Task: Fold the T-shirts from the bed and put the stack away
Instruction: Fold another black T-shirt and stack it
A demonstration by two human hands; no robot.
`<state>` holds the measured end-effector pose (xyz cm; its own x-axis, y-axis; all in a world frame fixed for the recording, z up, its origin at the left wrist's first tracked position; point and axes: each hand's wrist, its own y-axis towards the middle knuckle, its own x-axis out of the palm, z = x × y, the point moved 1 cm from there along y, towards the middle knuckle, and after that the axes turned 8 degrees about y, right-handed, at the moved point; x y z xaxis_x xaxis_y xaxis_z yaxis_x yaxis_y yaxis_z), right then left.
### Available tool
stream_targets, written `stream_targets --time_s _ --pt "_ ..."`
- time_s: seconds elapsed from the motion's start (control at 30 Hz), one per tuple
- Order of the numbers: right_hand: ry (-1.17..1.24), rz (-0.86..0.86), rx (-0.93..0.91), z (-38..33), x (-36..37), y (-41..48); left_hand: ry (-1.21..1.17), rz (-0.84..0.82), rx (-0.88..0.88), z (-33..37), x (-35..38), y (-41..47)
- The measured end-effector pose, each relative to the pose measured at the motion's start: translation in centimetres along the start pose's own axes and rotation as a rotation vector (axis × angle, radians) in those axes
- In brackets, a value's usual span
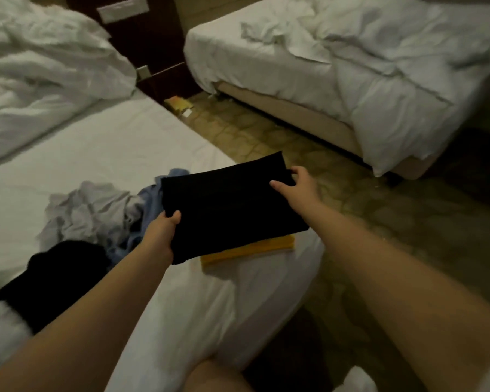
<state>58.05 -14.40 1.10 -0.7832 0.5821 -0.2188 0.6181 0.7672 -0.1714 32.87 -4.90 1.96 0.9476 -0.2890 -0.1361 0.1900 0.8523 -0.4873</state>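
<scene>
Folded black shirt (232,205) held flat over the folded yellow shirt (252,248) at the right corner of the bed (96,154), can't tell if they touch. Left hand (164,230) grips its near-left corner, thumb on top, fingers under; right hand (297,185) pinches its far-right edge. Unfolded pile lies left on the same bed: grey shirt (88,210), blue shirt (150,199) just beside the black one, dark garment (54,275) nearest; second bed (266,58) far right.
</scene>
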Motion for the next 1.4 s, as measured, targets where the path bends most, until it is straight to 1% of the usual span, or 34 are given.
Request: stream_targets --time_s 0.07,0.13,0.17,0.27,0.33,0.47,0.57,0.67,0.73,0.77,0.83,0.97,1.1,1.27,1.4 --pt "-0.028 0.021 0.013 0.8 0.4 1.5 0.102 0.085 0.003 -0.4 1.0 2.7" --pt "-0.065 0.016 0.039 2.4 1.3 2.5 0.267 0.204 -0.005 -1.4 1.4 4.3" --pt "-0.087 0.006 0.061 3.5 1.9 2.9 0.327 0.234 -0.006 -2.0 1.6 4.6" --pt "-0.065 0.017 0.127 6.5 3.3 3.4 0.402 0.257 0.037 -4.0 2.4 5.0" --pt "-0.051 0.028 0.135 7.3 3.6 3.8 0.431 0.285 0.077 -4.3 2.9 5.3" --pt "-0.134 0.022 0.120 7.4 3.8 4.3 0.490 0.303 0.087 -4.2 3.1 5.8" --pt "-0.256 0.033 0.111 6.8 3.7 3.6 0.502 0.268 0.082 -4.1 2.7 5.2" --pt "-0.474 0.090 0.086 5.6 3.5 2.1 0.519 0.230 0.081 -3.3 2.0 3.9" --pt "-0.605 0.143 0.065 4.7 3.5 0.7 0.544 0.220 0.113 -2.6 1.5 2.7" --pt "-0.648 0.176 0.038 4.1 3.7 -0.2 0.562 0.222 0.137 -2.3 1.3 2.0" --pt "-0.659 0.216 -0.059 2.7 4.4 -2.1 0.600 0.243 0.182 -2.3 0.3 0.5" --pt "-0.665 0.136 -0.242 -0.2 7.5 -5.6 0.697 0.338 0.247 -3.2 -3.1 -3.2" --pt "-0.677 0.046 -0.340 -2.9 12.4 -9.0 0.751 0.503 0.284 -5.1 -9.0 -6.1" --pt "-0.681 -0.089 -0.431 -3.6 19.4 -13.8 0.783 0.643 0.169 -9.3 -17.4 -8.7" --pt "-0.797 -0.231 -0.478 -2.0 25.3 -16.3 0.644 0.652 0.056 -13.3 -23.5 -9.6"
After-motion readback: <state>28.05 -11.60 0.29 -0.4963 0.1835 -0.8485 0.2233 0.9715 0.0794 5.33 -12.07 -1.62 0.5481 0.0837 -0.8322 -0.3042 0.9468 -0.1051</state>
